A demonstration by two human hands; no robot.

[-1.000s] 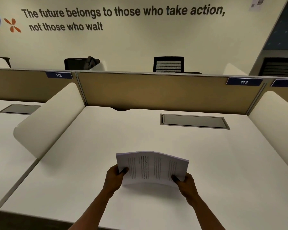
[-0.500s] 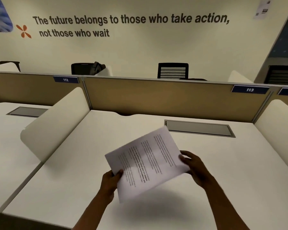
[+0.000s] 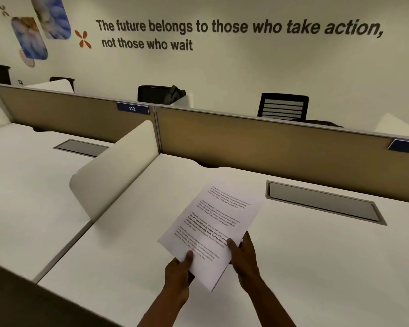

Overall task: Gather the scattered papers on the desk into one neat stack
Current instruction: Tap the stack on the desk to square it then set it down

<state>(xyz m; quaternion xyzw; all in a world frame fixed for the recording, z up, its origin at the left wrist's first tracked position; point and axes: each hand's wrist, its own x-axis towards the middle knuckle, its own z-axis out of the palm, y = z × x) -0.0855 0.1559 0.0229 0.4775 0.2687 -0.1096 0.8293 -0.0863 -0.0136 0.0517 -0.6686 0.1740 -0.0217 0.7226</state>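
Moved: both hands now pinch the near edge of the white printed paper stack, turned lengthwise toward 1 o'clock
Head view, left hand: grasping the 7 o'clock corner
Head view, right hand: grasping the 5 o'clock edge
Papers: held above the white desk
Technique: square edges, lower flat
Containers: grey recessed cable tray at 2 o'clock, lid closed, contents hidden
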